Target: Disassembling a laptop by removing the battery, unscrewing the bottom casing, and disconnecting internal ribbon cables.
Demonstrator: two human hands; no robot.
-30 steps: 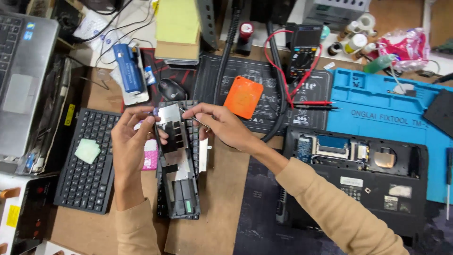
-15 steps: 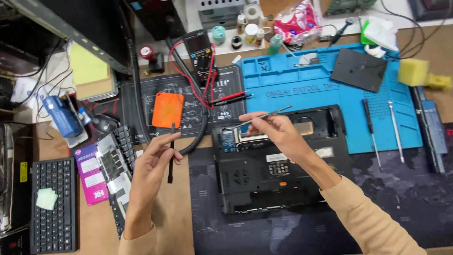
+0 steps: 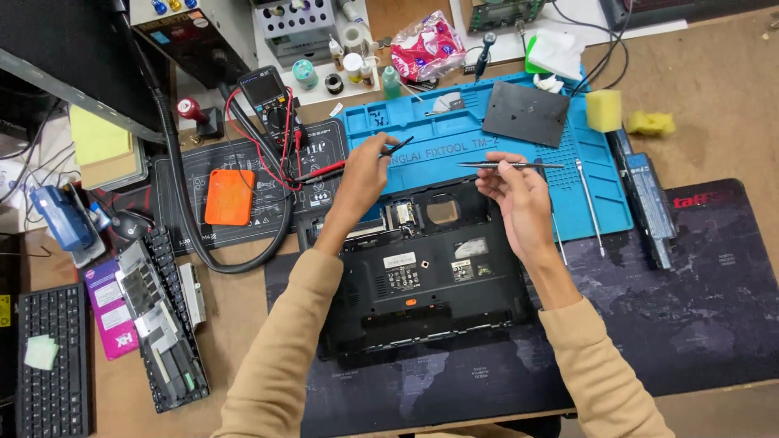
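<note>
Here the right hand (image 3: 519,191) pinches a slim metal tool (image 3: 510,165) between thumb and fingertips, holding it level just above the far right corner of the upturned black laptop base (image 3: 422,284). The left hand (image 3: 361,174) grasps a thin dark tool (image 3: 398,147) in closed fingers, above the far left corner of the base. Beyond the base lies the blue silicone work mat (image 3: 454,142); left of it lies an orange pad (image 3: 229,196).

Left hand (image 3: 363,174) covers laptop (image 3: 426,272) back-left corner; black keyboard (image 3: 50,357) cut off at left edge; bench bottles (image 3: 350,66) too small to ID.
</note>
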